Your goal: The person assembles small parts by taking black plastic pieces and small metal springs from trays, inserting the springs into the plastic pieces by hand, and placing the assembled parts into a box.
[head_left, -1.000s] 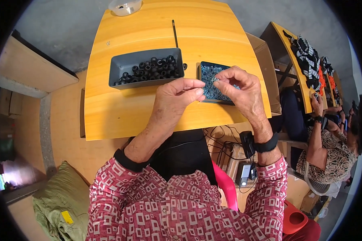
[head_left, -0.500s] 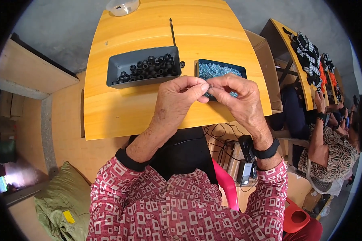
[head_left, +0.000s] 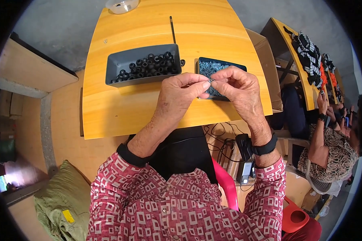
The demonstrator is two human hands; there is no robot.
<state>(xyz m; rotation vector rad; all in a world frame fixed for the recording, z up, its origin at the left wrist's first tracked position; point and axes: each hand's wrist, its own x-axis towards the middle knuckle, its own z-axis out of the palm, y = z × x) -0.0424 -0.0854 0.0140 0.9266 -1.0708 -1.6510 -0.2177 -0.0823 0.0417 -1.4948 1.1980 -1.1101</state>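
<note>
My left hand (head_left: 180,93) and my right hand (head_left: 240,89) meet fingertip to fingertip over the near left part of a dark tray (head_left: 242,69) of small clear-bluish pieces (head_left: 210,69). Both are closed in a pinch. Something tiny shows between the fingertips, too small to name. To the left stands a long grey bin (head_left: 116,63) partly filled with round black bead-like parts (head_left: 149,65) with holes. One more black part (head_left: 183,62) lies on the wooden table (head_left: 140,105) between the two containers.
A thin black stick (head_left: 172,30) lies toward the far side, and a clear plastic bowl (head_left: 122,6) stands at the far left. A cardboard box (head_left: 265,68) is against the table's right edge. Cables and a power adapter (head_left: 245,172) sit below. Another person (head_left: 323,150) works at the right.
My fingertips still pinch together but have shifted slightly to the right. More of the tray of small pieces shows between my hands.
</note>
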